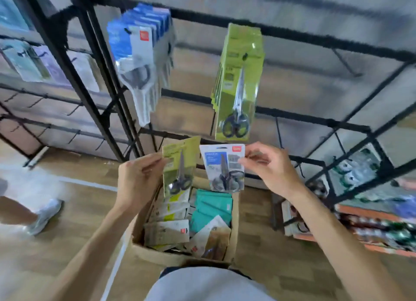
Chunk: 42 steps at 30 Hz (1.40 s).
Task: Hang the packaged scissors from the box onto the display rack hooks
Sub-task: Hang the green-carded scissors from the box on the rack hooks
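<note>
Left hand [137,179] pinches a green pack [179,165] by its left edge; right hand [267,165] pinches a blue-white pack [221,167] at its top right corner. Both sit above the box [234,231] on the wood floor [74,212].

Match by colour: green goes to the green stack [238,82], blue to the blue stack [141,59]. Line up the hang hole with the hook tip and slide straight on. One at a time is likely safer.

Black wire rack [292,34], many bare hooks. Someone's leg at the floor's left edge.
</note>
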### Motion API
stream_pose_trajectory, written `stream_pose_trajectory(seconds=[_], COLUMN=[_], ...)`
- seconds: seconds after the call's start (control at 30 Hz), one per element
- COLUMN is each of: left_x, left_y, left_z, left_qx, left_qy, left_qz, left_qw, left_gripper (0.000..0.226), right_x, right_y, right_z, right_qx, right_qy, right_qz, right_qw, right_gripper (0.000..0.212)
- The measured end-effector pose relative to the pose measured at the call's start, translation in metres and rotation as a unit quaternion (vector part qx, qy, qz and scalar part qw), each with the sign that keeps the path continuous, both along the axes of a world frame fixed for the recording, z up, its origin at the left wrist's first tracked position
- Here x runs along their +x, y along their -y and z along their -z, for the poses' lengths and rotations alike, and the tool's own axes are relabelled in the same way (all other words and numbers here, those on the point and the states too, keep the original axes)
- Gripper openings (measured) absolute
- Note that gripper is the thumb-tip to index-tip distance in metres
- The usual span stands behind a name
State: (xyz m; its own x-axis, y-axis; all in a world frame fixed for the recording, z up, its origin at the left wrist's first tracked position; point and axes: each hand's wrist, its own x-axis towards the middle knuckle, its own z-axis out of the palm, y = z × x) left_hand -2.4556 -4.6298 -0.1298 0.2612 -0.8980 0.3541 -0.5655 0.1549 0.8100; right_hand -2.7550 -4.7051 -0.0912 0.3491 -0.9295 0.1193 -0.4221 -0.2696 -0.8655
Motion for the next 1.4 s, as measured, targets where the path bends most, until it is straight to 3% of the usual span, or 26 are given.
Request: stream_pose_trajectory(seconds=[0.27, 0.4, 0.7, 1.0, 1.1, 1.4], left_x=[-0.045, -0.078, -0.169, -0.223, -0.229, -0.233], left_y=[0.029, 0.050, 0.087, 0.104, 0.110, 0.113], left_z=[-0.067, -0.091, -0.126, -0.129, -0.132, -0.144], left_qx=[-0.066, -0.097, -0.148, -0.168, -0.151, -0.150], left_qy=[-0.015, 0.019, 0.050, 0.088, 0.087, 0.088], left_qz=[0.083, 0.106, 0.151, 0.161, 0.144, 0.090], left_qw=[0.994, 0.989, 0.976, 0.969, 0.974, 0.981], left_gripper=[0.012, 0.011, 0.011, 0.012, 0.008, 0.008], right_x=[-0.056, -0.093, -0.171, -0.190, -0.186, -0.165], right_y=[0.013, 0.026, 0.082, 0.116, 0.150, 0.261], right_z=[-0.064, -0.079, -0.097, -0.090, -0.094, -0.096], right_qx=[-0.041, -0.049, -0.024, -0.009, -0.029, -0.054], right_qy=[0.056, 0.110, 0.153, 0.108, 0.056, 0.016], right_qz=[0.014, 0.051, 0.230, 0.244, 0.273, 0.314], right_qw=[0.998, 0.991, 0.961, 0.964, 0.960, 0.948], right_gripper=[0.008, 0.010, 0.003, 0.011, 0.016, 0.017])
